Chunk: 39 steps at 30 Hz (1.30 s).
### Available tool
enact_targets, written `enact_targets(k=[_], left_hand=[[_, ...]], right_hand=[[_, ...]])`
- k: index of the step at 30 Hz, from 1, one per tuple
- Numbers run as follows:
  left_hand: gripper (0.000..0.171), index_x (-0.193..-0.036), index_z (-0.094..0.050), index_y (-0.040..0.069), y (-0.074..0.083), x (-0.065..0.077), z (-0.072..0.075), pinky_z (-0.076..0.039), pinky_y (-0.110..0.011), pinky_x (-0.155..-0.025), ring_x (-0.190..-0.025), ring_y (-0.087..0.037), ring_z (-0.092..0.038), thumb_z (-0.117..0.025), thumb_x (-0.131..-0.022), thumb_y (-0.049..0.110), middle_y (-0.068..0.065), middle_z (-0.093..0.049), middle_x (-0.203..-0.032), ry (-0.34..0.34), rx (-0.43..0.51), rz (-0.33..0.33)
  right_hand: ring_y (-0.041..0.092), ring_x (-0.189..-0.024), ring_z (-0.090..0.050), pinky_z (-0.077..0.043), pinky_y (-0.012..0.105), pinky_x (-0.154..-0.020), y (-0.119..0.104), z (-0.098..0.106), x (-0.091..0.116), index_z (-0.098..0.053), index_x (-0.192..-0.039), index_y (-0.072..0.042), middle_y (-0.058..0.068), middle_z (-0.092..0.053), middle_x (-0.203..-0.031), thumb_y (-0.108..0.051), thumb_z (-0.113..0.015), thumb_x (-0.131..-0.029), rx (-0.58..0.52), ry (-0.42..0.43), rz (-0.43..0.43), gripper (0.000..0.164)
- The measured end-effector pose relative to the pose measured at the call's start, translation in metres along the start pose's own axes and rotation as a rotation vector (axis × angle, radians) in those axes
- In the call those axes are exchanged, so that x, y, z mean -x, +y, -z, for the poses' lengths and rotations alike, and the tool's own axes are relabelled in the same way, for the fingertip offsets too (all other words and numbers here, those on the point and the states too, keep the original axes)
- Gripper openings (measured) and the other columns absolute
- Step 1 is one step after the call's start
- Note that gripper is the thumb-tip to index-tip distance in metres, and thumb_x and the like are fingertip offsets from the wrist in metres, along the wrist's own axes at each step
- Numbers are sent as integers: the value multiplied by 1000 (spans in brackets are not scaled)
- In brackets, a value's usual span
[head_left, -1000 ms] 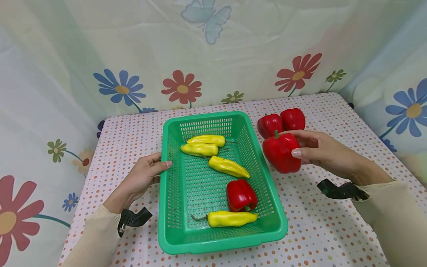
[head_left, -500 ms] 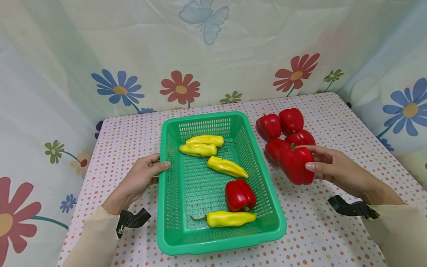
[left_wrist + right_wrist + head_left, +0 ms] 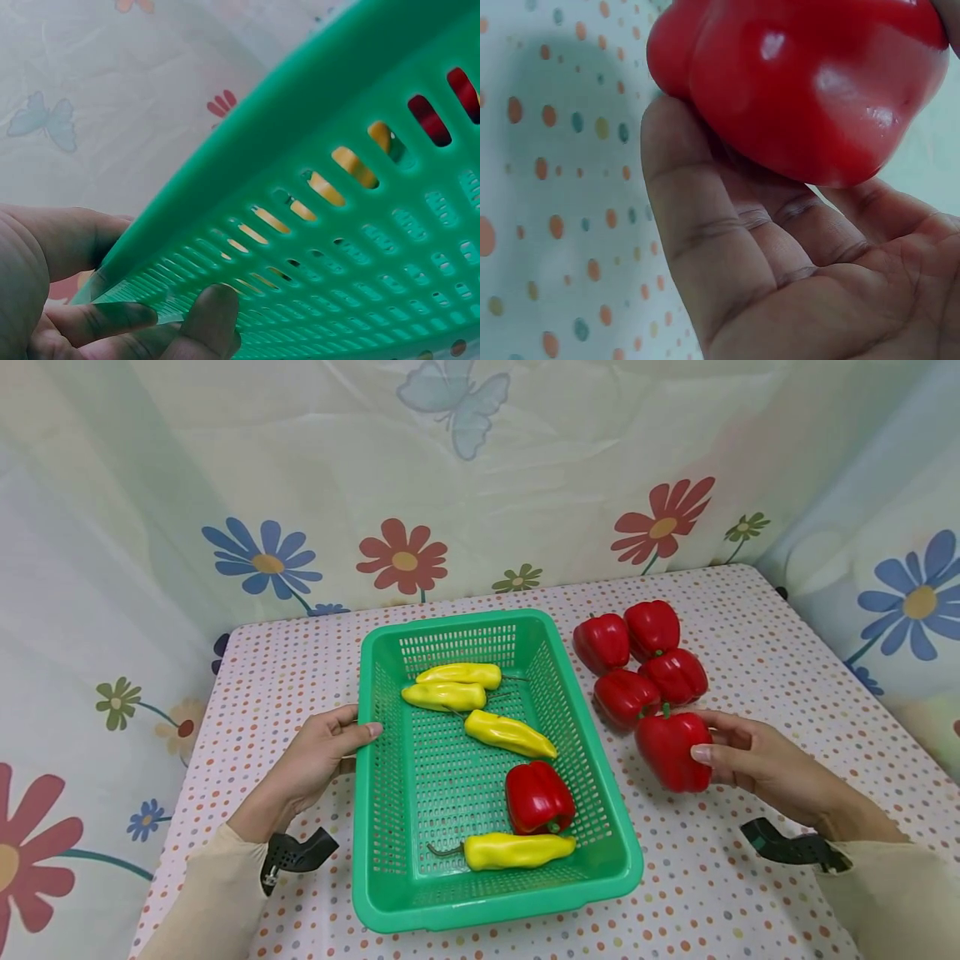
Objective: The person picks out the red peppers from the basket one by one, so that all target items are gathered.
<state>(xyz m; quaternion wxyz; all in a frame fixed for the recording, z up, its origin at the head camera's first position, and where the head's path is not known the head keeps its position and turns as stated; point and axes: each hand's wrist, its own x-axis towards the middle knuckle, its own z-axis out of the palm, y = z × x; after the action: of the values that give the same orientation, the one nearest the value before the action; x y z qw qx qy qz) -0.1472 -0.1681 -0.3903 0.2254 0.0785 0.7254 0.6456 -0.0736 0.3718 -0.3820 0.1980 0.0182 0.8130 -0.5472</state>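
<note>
My left hand (image 3: 317, 764) grips the left rim of a green perforated plastic basket (image 3: 630, 868), thumb over the rim and fingers outside against the slotted wall, as the left wrist view shows. Inside lie several yellow chili peppers (image 3: 510, 733) and one red bell pepper (image 3: 538, 797). Right of the basket, my right hand (image 3: 765, 764) holds another red bell pepper (image 3: 802, 82) with thumb and fingers, stem up, close over the table. Just behind it several red bell peppers (image 3: 626, 697) sit in a cluster. The fingertips behind the held pepper are partly hidden.
A dotted cloth covers the table (image 3: 720, 877). Close behind and at both sides hangs a curtain (image 3: 570, 468) printed with flowers and a butterfly. The basket's right wall stands between its contents and the pepper cluster.
My right hand has moved the bell pepper toward me and to the right, lowering it near the table and uncovering peppers behind. The left hand has stayed on the basket rim.
</note>
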Motion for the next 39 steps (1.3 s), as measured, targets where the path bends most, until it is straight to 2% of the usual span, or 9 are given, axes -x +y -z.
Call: enact_targets(k=[8, 16, 21, 24, 39], left_hand=[[51, -154, -43, -4, 0, 0, 0, -64, -38, -86, -100, -20, -76, -56, -109, 17, -30, -65, -133, -3, 9, 0], [51, -153, -43, -6, 1, 1, 0, -64, -37, -87, -100, -20, -76, -56, -109, 17, -29, -66, -132, -1, 7, 2], [51, -153, -43, -6, 0, 0, -1, -64, -38, -87, -101, -21, -76, -56, -109, 17, -30, -64, -133, -4, 11, 0], [52, -153, -42, -7, 0, 0, 0, -64, -37, -87, -101, -20, -76, -56, -109, 18, -30, -65, -133, -10, 6, -11], [51, -153, -43, -6, -1, 0, 0, -64, -37, -86, -99, -19, -76, -56, -109, 17, -30, -65, -133, -1, 16, -3]], right_hand=[[14, -106, -67, -65, 36, -85, 9, -3, -1, -21, -160, 7, 4, -60, -129, -22, -57, -106, 9, -2, -31, 71], [12, -106, -67, -64, 34, -86, 17, -4, -2, -22, -160, 7, 3, -60, -129, -22, -57, -107, 3, 2, -34, 70], [16, -108, -65, -64, 33, -86, 17, -6, -5, -22, -160, 7, 21, -54, -140, -25, -58, -106, 39, 16, -52, 72], [18, -110, -63, -63, 33, -86, 16, -8, -6, -22, -160, 7, 27, -49, -144, -26, -58, -106, 58, 20, -55, 73], [18, -112, -60, -63, 31, -87, 15, -10, -9, -24, -159, 8, 29, -44, -148, -27, -58, -106, 63, 26, -32, 72]])
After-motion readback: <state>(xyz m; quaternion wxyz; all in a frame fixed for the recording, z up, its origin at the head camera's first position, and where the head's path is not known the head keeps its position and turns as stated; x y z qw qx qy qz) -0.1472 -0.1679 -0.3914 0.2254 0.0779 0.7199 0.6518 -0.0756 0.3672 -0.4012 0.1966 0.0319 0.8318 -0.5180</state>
